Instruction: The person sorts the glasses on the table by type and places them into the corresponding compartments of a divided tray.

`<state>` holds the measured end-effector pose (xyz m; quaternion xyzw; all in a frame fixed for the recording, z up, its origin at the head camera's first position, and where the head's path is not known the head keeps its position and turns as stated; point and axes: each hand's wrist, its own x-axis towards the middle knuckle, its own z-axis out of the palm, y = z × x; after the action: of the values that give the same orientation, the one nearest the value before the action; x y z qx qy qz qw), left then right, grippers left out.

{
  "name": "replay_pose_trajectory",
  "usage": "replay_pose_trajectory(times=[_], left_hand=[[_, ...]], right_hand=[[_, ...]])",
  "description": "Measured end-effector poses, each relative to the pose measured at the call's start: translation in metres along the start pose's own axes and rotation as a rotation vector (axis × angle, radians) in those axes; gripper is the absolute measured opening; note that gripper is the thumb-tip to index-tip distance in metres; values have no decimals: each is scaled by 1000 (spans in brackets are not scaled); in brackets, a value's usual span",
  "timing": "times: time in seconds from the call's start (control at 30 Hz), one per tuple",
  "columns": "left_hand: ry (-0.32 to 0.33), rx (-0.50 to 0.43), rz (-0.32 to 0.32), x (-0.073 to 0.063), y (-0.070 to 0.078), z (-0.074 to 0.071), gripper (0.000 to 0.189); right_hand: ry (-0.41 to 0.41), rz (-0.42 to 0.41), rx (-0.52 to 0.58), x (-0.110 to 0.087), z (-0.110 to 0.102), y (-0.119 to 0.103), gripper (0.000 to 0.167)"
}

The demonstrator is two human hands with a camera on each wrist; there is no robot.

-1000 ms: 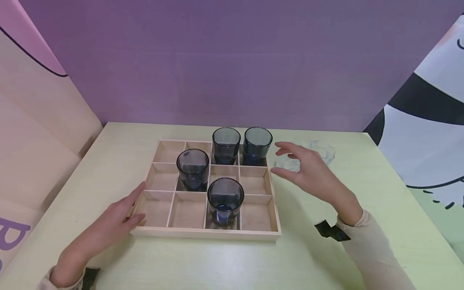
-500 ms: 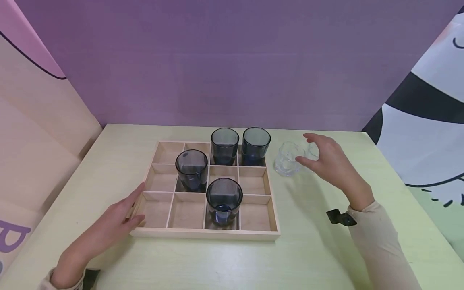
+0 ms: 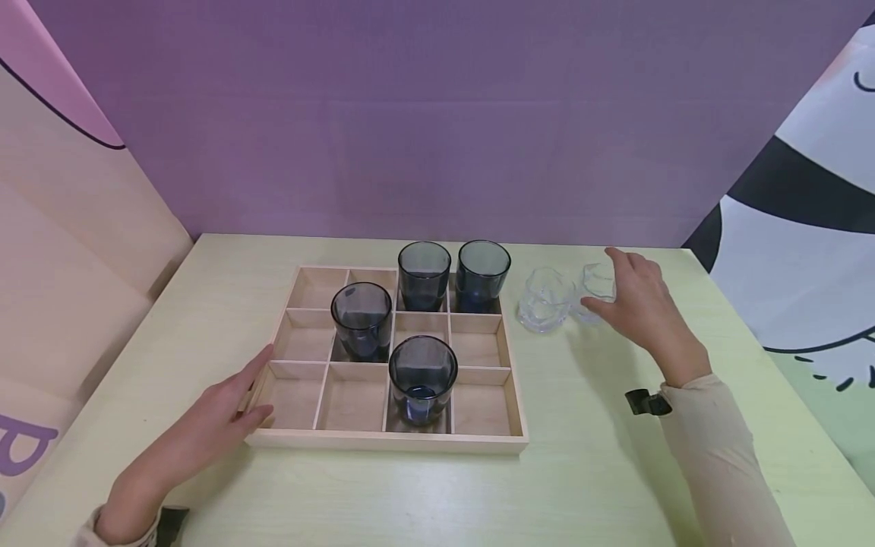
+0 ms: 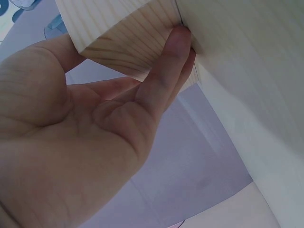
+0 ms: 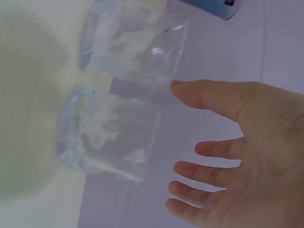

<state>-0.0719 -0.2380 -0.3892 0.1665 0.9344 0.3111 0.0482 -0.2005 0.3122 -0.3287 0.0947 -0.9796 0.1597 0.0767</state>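
A wooden compartment tray [image 3: 383,441] lies on the table. My left hand [image 3: 205,425] grips its left side, thumb over the rim and fingers along the outer wall [image 4: 128,42]. Dark smoked drinking glasses stand upright in it: one in the front row [image 3: 422,380], one in the middle row [image 3: 362,319], two in the back row [image 3: 424,273] [image 3: 482,270]. Right of the tray stand two clear drinking glasses, a left one [image 3: 545,300] and a right one [image 3: 592,282]. My right hand [image 3: 642,308] is spread beside the right glass [image 5: 111,137], holding nothing; contact is not visible.
A pale table [image 3: 328,494] bears everything. Behind it hangs a purple backdrop [image 3: 444,152], and printed panels flank both sides. The two clear glasses stand close together near the tray's back right corner.
My right hand has moved right, from beside the tray past the left clear glass to the right one, bringing both clear glasses into fuller view. The left hand and tray stay put.
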Motion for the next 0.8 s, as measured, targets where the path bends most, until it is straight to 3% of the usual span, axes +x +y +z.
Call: replay_pose_trajectory(times=[0.33,0.6,0.8], left_hand=[[8,4,11,-1,0,1,80],[8,15,14,-2,-1,1,79],[15,16,18,-2,-1,1,79]], right_hand=[[-121,86,21,6,14,25,90],[-123,104,120,12,31,47,103],[-60,86,187,15,41,58,100]])
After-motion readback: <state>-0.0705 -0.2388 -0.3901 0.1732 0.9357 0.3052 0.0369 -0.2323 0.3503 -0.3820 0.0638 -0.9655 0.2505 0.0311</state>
